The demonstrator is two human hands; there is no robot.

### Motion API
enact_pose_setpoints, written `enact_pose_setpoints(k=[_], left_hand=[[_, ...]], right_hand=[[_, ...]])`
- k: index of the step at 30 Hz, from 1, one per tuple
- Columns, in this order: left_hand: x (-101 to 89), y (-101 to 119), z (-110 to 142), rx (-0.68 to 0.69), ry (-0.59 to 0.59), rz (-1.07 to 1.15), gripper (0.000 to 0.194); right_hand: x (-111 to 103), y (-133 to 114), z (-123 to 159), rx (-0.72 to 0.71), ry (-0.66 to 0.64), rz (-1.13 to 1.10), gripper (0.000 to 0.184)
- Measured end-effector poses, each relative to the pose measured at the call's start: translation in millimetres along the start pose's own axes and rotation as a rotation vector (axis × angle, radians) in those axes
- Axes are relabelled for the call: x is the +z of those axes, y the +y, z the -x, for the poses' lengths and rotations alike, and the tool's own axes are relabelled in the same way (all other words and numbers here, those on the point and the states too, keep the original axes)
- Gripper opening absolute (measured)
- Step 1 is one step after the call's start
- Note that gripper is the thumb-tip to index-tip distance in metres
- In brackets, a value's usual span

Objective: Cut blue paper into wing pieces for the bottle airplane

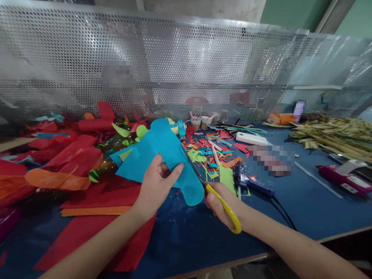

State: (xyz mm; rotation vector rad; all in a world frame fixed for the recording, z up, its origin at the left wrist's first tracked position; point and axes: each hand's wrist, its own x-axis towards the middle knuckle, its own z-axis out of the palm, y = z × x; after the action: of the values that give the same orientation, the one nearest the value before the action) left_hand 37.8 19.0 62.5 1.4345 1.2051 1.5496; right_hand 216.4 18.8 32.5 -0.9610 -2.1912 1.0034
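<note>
My left hand (pixel 157 184) grips a blue sheet (pixel 165 143) that looks like felt or craft foam, thumb on top and fingers bent round it. The sheet has a curved, cut outline with a rounded lower end. My right hand (pixel 217 199) is closed round the yellow handles of a pair of scissors (pixel 225 209). The dark blades lie along the sheet's right edge and point up and away from me; whether they are apart is hard to see. Under and left of the blue sheet are red sheets (pixel 101 193) and an orange sheet (pixel 95 210).
Colourful scraps (pixel 209 151) litter the table's middle. A blue glue gun (pixel 251 184) with a cord lies right of them. Red and orange cut pieces (pixel 72 155) pile up on the left. Dried husks (pixel 334 131) and a magenta power strip (pixel 348 180) are right. Perforated metal (pixel 174 58) stands behind.
</note>
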Motion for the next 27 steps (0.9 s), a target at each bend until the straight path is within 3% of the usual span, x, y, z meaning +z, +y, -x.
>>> enact_pose_setpoints(k=[4,8,15,27], left_hand=[[-0.4,1.1,-0.7,-0.016,-0.001,0.013,0.025],[-1.3,1.8,-3.6,0.067,-0.002,-0.033,0.031],[-4.8,-4.5,-5.0,0.094,0.075,-0.157,0.044],[-5.8,-5.7,-4.8,0.099,0.053,-0.114,0.044]], right_hand=[[-1.1,-2.5,0.1,0.035,0.004,0.014,0.071],[-1.5,-3.4,0.0,0.059,0.014,0.026,0.072],[-1.5,-2.8,-1.5,0.028,0.032,0.077,0.072],[2.4,2.7,-1.2,-0.007,0.053,0.063,0.07]])
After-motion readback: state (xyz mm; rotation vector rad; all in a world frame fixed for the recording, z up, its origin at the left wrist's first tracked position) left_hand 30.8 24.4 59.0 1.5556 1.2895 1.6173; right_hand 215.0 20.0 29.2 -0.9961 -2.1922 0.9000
